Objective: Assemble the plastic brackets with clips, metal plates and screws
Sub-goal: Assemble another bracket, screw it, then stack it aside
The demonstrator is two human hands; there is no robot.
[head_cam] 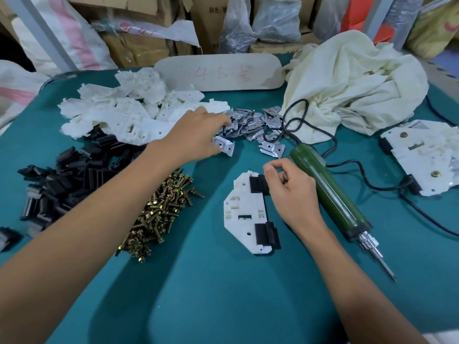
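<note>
A white plastic bracket (242,212) lies flat on the teal table, with one black clip (258,183) on its upper right edge and another (267,233) on its lower right edge. My right hand (290,194) hovers beside the upper clip with curled fingers, thumb against forefinger, holding nothing I can see. My left hand (198,135) reaches into the pile of metal plates (250,125), fingers curled on one plate (224,145) at the pile's near edge. Brass screws (161,209) lie heaped left of the bracket.
Loose black clips (62,184) are piled at the left and white brackets (124,112) behind them. A green electric screwdriver (330,194) with a black cable lies right of my right hand. Finished brackets (427,155) sit far right, behind them a cream cloth (352,78).
</note>
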